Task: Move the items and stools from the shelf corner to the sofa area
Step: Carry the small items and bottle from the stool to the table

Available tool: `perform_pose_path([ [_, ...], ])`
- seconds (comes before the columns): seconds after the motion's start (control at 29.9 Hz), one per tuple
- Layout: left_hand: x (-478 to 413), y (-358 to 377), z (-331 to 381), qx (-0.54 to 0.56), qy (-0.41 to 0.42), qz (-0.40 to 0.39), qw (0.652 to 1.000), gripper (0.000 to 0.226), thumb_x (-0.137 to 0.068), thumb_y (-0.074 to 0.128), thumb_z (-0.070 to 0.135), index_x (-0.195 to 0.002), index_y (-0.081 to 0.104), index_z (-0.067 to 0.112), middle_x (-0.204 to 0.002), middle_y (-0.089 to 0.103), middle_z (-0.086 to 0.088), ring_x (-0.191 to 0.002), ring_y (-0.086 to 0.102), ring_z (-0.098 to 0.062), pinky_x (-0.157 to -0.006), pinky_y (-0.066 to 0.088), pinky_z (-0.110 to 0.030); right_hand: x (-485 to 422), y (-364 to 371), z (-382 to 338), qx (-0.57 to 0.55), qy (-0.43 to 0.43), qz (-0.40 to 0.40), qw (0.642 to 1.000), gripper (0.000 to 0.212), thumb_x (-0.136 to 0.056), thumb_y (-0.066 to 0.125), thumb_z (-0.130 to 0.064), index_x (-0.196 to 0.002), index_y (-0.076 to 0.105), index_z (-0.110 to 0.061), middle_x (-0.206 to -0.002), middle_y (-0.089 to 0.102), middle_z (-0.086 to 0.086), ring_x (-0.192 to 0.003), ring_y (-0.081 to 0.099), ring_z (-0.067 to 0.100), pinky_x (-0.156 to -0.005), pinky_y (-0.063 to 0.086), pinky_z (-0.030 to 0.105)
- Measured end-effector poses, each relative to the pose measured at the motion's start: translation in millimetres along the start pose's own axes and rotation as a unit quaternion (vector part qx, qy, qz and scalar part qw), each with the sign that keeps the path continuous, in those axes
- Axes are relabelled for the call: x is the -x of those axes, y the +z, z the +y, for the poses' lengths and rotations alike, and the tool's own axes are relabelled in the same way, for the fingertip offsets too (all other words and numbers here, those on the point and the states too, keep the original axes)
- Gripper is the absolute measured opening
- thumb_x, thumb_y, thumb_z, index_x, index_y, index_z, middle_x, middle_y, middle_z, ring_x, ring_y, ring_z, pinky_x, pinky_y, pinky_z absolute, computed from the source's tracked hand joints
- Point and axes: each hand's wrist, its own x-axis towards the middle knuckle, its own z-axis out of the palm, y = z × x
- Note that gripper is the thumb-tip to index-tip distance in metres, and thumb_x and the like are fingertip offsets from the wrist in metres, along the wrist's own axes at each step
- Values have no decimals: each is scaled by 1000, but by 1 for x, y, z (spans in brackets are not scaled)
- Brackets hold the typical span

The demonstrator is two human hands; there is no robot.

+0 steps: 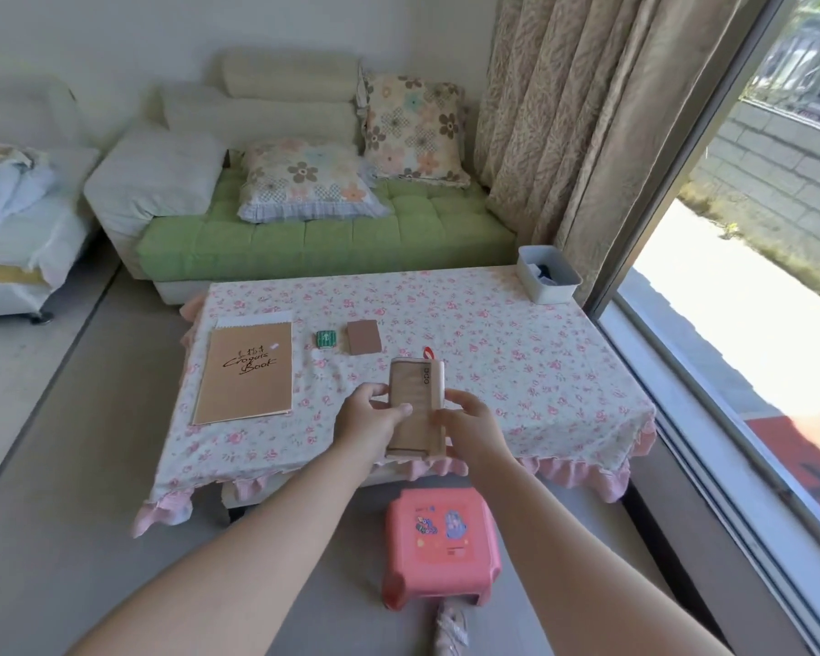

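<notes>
A beige pencil case [415, 400] with a red zip tab is held over the near edge of the low table [517, 362], which wears a floral cloth. My left hand [370, 414] grips its left side with the thumb on top. My right hand [469, 421] grips its right side. On the table lie a brown sketch book [245, 374], a small green item [325, 338] and a brown card [364, 337]. A pink plastic stool [441, 549] stands on the floor just in front of the table.
A grey-white bin [547, 274] sits on the table's far right corner. Behind the table is a green sofa [323, 239] with flowered cushions [415, 130]. A curtain [588, 125] and a glass window wall [730, 324] run along the right. A white bed [20, 220] stands at left.
</notes>
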Motion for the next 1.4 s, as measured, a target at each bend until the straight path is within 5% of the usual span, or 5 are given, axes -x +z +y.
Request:
perform_pose_path([
  [0.64, -209, 98, 86, -36, -61, 61, 996, 40, -84, 68, 20, -120, 54, 12, -108, 61, -4, -96, 59, -22, -78, 47, -28, -240, -51, -98, 61, 11, -82, 995, 42, -86, 54, -7, -126, 55, -19, -92, 63, 4, -90, 64, 23, -88, 55, 46],
  [0.94, -284, 106, 80, -36, -77, 36, 996, 42, -85, 67, 19, -124, 53, 13, -104, 60, -2, -93, 59, -20, -60, 41, -18, -313, -38, -105, 69, 43, -86, 993, 48, -85, 55, -5, -131, 53, -17, -86, 61, 2, -93, 63, 25, -86, 54, 42],
  [1.1, -340, 105, 74, -40, -99, 7, 994, 42, -85, 67, 18, -123, 52, 12, -101, 61, -1, -91, 60, -19, -65, 46, -21, -363, -21, -110, 77, 73, -67, 992, 45, -86, 54, -6, -130, 52, -17, -84, 60, -1, -85, 63, 21, -73, 52, 33],
  [1.24, -385, 103, 65, -37, -125, -11, 991, 39, -84, 68, 19, -121, 54, 14, -103, 62, -2, -89, 62, -19, -61, 46, -20, -402, -4, -109, 96, 96, -61, 989, 48, -86, 53, -6, -132, 53, -18, -87, 63, 1, -85, 65, 20, -76, 56, 37],
  [1.4, -457, 100, 36, -18, -174, -16, 984, 41, -83, 70, 17, -120, 54, 14, -106, 62, -2, -90, 60, -18, -57, 42, -15, -468, 29, -98, 115, 130, -51, 984, 45, -88, 54, -5, -131, 52, -16, -86, 63, 1, -73, 61, 14, -57, 45, 22],
])
